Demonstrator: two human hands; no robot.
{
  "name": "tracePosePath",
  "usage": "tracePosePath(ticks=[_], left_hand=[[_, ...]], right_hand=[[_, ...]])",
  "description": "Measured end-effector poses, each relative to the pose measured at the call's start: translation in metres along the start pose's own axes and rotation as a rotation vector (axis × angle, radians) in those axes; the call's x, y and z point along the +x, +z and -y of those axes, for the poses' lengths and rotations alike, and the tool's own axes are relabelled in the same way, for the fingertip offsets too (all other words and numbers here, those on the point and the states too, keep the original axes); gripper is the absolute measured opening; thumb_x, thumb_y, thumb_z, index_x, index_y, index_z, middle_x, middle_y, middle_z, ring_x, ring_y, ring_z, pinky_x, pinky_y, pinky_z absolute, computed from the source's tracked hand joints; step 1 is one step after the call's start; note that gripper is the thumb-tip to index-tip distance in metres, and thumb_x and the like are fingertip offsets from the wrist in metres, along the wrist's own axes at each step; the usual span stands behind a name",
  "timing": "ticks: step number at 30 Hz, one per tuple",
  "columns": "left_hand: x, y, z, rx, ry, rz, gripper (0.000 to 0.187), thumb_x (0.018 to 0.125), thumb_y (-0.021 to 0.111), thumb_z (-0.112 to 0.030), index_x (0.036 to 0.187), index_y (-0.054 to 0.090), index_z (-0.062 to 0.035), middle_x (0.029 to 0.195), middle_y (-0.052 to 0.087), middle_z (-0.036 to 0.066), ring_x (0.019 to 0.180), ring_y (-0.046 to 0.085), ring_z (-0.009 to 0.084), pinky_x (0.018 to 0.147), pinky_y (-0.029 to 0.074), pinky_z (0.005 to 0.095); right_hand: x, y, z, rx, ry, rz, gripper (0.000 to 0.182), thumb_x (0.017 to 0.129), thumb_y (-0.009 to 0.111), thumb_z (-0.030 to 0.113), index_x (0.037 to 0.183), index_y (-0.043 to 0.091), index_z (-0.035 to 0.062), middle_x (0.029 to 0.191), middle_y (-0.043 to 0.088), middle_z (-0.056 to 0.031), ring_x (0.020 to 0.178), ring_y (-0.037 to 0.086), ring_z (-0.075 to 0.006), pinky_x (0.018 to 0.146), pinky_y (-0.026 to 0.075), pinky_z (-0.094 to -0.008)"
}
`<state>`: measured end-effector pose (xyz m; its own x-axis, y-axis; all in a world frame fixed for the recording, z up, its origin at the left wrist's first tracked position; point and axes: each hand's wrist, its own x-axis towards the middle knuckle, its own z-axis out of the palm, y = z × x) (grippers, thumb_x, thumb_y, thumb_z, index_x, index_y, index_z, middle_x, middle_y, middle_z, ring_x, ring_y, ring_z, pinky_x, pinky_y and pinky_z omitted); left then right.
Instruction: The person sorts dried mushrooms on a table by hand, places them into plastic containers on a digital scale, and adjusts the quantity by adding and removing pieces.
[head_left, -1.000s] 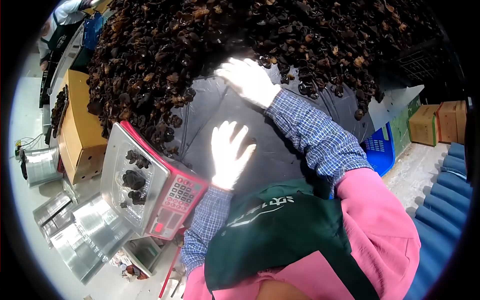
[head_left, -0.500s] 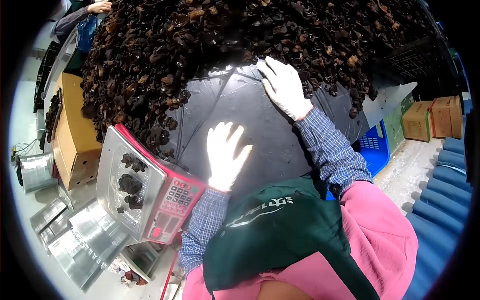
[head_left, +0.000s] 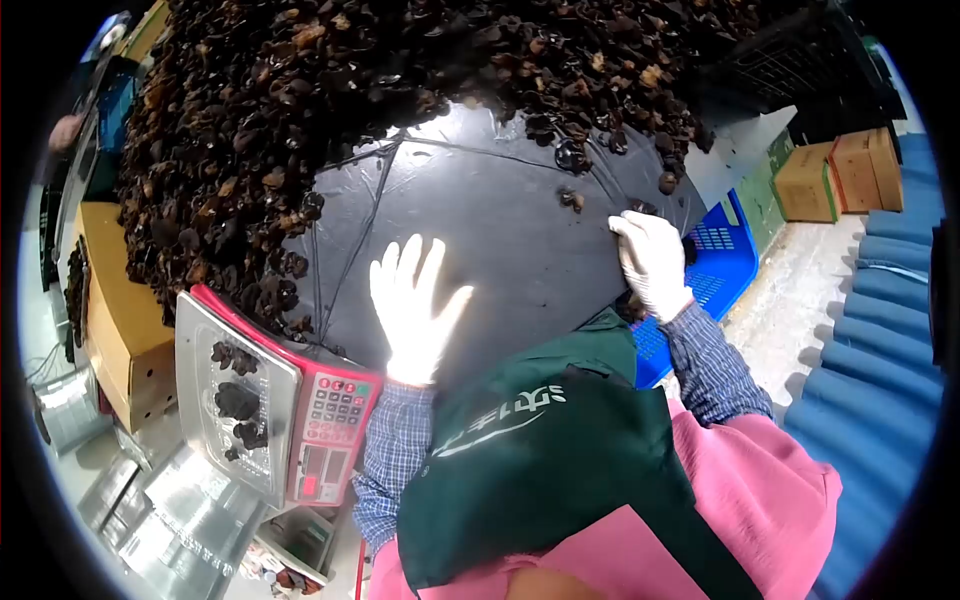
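Observation:
My left hand [head_left: 412, 310], in a white glove, lies open with spread fingers on the black plastic-covered tabletop [head_left: 480, 240]. At the tabletop's right edge, beside a blue basket [head_left: 735, 250], is my right hand [head_left: 652, 262], also gloved. Its fingers are bent and close together, and whatever may be under them is hidden. A large heap of dark wood ear mushrooms [head_left: 400, 60] covers the far and left parts of the table. A few loose wood ear pieces [head_left: 570, 199] lie left of my right hand.
A red-and-silver digital scale [head_left: 330, 420] with several wood ear pieces stands at the left. Beyond it are a cardboard box [head_left: 125, 320] and stacked clear plastic containers [head_left: 195, 510]. To the right are a black crate [head_left: 800, 65], small brown boxes [head_left: 808, 183] and blue corrugated material [head_left: 850, 350].
My right hand has moved from the heap's edge toward me and right, to the table edge by the blue basket; its fingers have curled. My left hand stays spread. The view has shifted.

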<state>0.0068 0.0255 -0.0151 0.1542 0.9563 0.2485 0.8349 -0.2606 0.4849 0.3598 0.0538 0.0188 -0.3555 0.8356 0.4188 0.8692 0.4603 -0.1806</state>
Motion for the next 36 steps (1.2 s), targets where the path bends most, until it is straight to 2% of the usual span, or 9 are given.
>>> tracePosePath(ticks=[2, 6, 9, 15, 20, 24, 27, 29, 36], left_hand=[[-0.001, 0.001, 0.002, -0.012, 0.01, -0.012, 0.068, 0.081, 0.084, -0.037, 0.142, 0.063, -0.017, 0.15, 0.054, 0.01, 0.143, 0.043, 0.0366, 0.121, 0.026, 0.0559], [-0.002, 0.003, 0.001, -0.042, 0.023, -0.075, 0.058, 0.08, 0.086, -0.03, 0.133, 0.069, -0.0169, 0.14, 0.06, 0.008, 0.139, 0.047, 0.0356, 0.12, 0.028, 0.0565], [-0.002, 0.001, -0.003, -0.09, 0.069, -0.154, 0.046, 0.076, 0.088, -0.019, 0.119, 0.074, -0.0123, 0.127, 0.064, 0.008, 0.127, 0.056, 0.0338, 0.111, 0.041, 0.0507], [-0.01, 0.002, -0.002, -0.239, 0.072, -0.173, 0.038, 0.073, 0.089, -0.01, 0.109, 0.076, -0.0074, 0.12, 0.065, 0.011, 0.116, 0.061, 0.0303, 0.098, 0.051, 0.0417], [-0.008, 0.002, 0.0, -0.295, 0.073, -0.158, 0.08, 0.074, 0.092, -0.01, 0.145, 0.055, -0.0061, 0.138, 0.055, 0.015, 0.129, 0.058, 0.0314, 0.106, 0.05, 0.0419], [-0.004, 0.0, -0.006, -0.41, -0.037, -0.092, 0.098, 0.073, 0.094, -0.021, 0.155, 0.044, -0.0047, 0.161, 0.041, 0.019, 0.139, 0.05, 0.0394, 0.117, 0.039, 0.0495], [0.0, -0.007, -0.004, -0.146, 0.087, 0.022, 0.083, 0.075, 0.092, -0.025, 0.147, 0.056, -0.0065, 0.152, 0.051, 0.021, 0.138, 0.05, 0.0404, 0.115, 0.04, 0.05], [0.002, -0.009, -0.01, -0.017, 0.112, 0.046, 0.053, 0.084, 0.083, -0.025, 0.133, 0.07, -0.0118, 0.14, 0.062, 0.013, 0.134, 0.052, 0.0366, 0.111, 0.041, 0.0472], [0.0, -0.005, -0.011, -0.027, 0.102, -0.015, 0.042, 0.084, 0.082, -0.019, 0.125, 0.075, -0.015, 0.138, 0.063, 0.008, 0.134, 0.053, 0.0336, 0.111, 0.04, 0.0448]], right_hand=[[-0.028, -0.027, -0.018, -0.105, 0.088, 0.059, 0.034, 0.073, 0.071, -0.004, 0.104, 0.068, 0.0094, 0.096, 0.069, -0.0109, 0.088, 0.067, -0.0331, 0.077, 0.055, -0.044], [-0.057, -0.054, -0.038, -0.432, 0.274, 0.121, 0.035, 0.082, 0.071, 0.005, 0.116, 0.069, 0.015, 0.123, 0.064, -0.0045, 0.121, 0.057, -0.0234, 0.113, 0.033, -0.0478], [-0.002, -0.042, -0.022, -0.034, 0.262, -0.019, 0.032, 0.087, 0.071, 0.01, 0.119, 0.07, 0.0101, 0.11, 0.07, -0.0107, 0.101, 0.067, -0.0287, 0.092, 0.052, -0.041], [0.073, 0.055, -0.008, 0.023, 0.366, -0.024, 0.028, 0.091, 0.075, 0.029, 0.107, 0.07, 0.0076, 0.095, 0.068, -0.0109, 0.089, 0.068, -0.0274, 0.077, 0.054, -0.0379], [0.101, 0.031, 0.033, 0.42, 0.447, 0.143, 0.025, 0.086, 0.072, 0.029, 0.099, 0.072, 0.0071, 0.092, 0.069, -0.0102, 0.088, 0.068, -0.0259, 0.079, 0.053, -0.0395], [0.08, 0.036, 0.075, 0.618, -0.084, 0.199, 0.056, 0.091, 0.075, 0.033, 0.137, 0.063, 0.0055, 0.132, 0.066, -0.0169, 0.119, 0.065, -0.0325, 0.104, 0.05, -0.044], [0.061, 0.065, 0.089, 0.141, -0.163, 0.259, 0.065, 0.098, 0.064, 0.038, 0.154, 0.047, 0.0105, 0.157, 0.049, -0.0117, 0.149, 0.041, -0.0279, 0.126, 0.019, -0.0529], [0.053, 0.077, 0.084, 0.127, -0.116, 0.3, 0.069, 0.098, 0.063, 0.04, 0.157, 0.043, 0.0111, 0.16, 0.045, -0.0124, 0.151, 0.037, -0.0281, 0.126, 0.017, -0.0561], [-0.008, 0.015, 0.007, -0.347, 0.394, 0.279, 0.065, 0.099, 0.058, 0.033, 0.156, 0.042, 0.0053, 0.16, 0.042, -0.0185, 0.152, 0.033, -0.0344, 0.123, 0.012, -0.0646]])
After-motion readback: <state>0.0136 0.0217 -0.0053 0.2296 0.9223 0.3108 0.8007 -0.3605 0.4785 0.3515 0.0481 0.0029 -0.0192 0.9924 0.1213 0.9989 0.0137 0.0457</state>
